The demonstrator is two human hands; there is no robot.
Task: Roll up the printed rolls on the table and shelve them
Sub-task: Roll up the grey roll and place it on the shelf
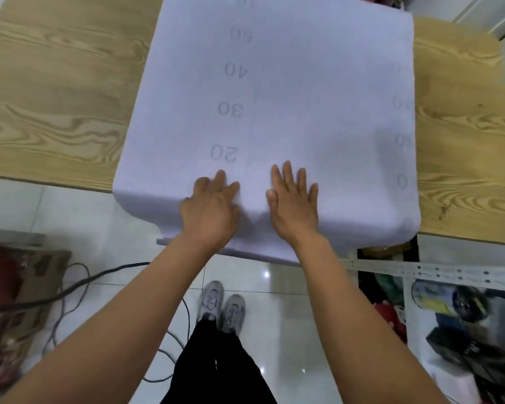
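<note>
A wide white printed sheet (pixel 289 91) lies flat across the wooden table (pixel 56 97), with grey numbers 20, 30, 40, 50 running up it. Its near end drapes over the table's front edge and hangs down. My left hand (pixel 212 205) lies palm down on the sheet at that edge, fingers straight. Beside it, my right hand (pixel 293 199) presses flat on the sheet with fingers spread. Neither hand grips anything.
Bare wood shows to the left and right (pixel 464 141) of the sheet. Below, on the tiled floor, black cables (pixel 79 284) run past a cardboard box (pixel 21 287) at left. A metal shelf rail (pixel 438 272) and cluttered goods sit at right.
</note>
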